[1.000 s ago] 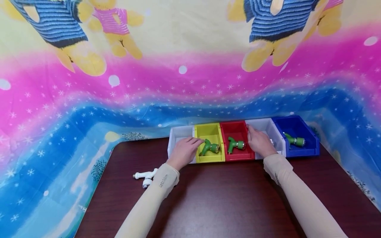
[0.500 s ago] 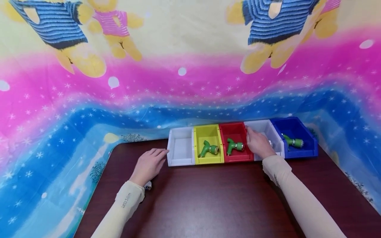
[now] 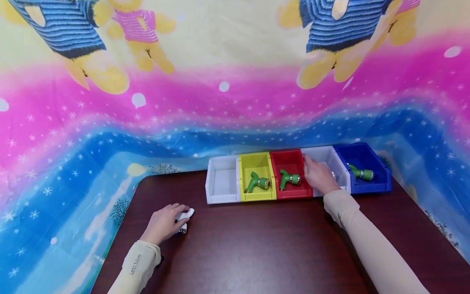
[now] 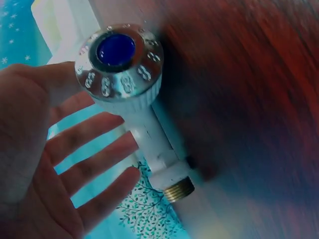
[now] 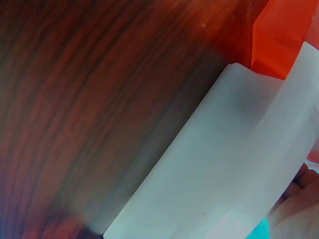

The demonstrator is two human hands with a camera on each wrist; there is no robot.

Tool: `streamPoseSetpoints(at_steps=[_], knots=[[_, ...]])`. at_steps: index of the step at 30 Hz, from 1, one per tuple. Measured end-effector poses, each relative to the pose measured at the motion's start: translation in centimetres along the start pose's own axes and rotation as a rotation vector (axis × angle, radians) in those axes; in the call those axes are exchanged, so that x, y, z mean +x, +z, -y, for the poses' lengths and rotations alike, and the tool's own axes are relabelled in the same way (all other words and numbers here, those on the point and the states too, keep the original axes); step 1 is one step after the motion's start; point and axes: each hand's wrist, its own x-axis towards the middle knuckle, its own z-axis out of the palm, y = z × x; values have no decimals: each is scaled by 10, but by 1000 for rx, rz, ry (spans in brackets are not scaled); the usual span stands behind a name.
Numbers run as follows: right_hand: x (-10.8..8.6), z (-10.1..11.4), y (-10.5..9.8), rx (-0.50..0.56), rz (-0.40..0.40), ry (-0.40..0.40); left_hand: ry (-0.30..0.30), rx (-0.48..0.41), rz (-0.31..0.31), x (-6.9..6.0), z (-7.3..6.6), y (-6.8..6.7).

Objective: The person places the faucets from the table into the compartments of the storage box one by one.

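Observation:
My left hand [image 3: 165,223] is at a white tap [image 3: 189,212] on the table, left of the bins. In the left wrist view the tap [image 4: 149,139] shows a silver knob with a blue centre and a brass threaded end. The fingers [image 4: 94,172] stretch out fairly straight beside its body, and the thumb lies by the knob. My right hand [image 3: 320,176] reaches into the right white bin [image 3: 345,173], where a bit of a white and silver thing [image 3: 333,175] peeks out. Its fingers are mostly hidden, so their hold cannot be told.
Along the table's back edge stand the left white bin [image 3: 224,199], a yellow bin [image 3: 253,162], a red bin [image 3: 288,158] and a blue bin [image 3: 383,183]. Green taps lie in the yellow, red and blue ones. A printed cloth [image 3: 235,102] hangs behind the dark wooden table [image 3: 257,245].
My left hand has moved from the left white and yellow bins, leftward and toward me, down to the white tap. My right hand has stayed at the right white bin.

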Motion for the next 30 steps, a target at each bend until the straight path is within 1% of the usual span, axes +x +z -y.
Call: streamPoseSetpoints(at_steps=[6,12,15,19,21,23,25,27,30], knots=[[1,0,0,6,8,-1,-30,-6,12,2,-2,3],[1,0,-2,8,2,-5,-67,-16,26,6,-9,0],[1,0,-2,12,0,-7,-112,-9,24,6,-13,-2],[1,0,-3,11,0,-9,-199,8,-6,4,-16,-3],[1,0,-3,9,0,-7,-238,8,-11,4,-17,-3],[2,0,-2,8,-3,-9,-275,6,5,4,-19,-3],[2,0,-2,7,-5,-6,-299,0,33,5,-21,-3],[1,-1,-2,7,-3,-8,-310,-9,58,5,-23,-3],[1,-1,-1,9,-1,-1,-300,-28,68,6,-26,-2]])
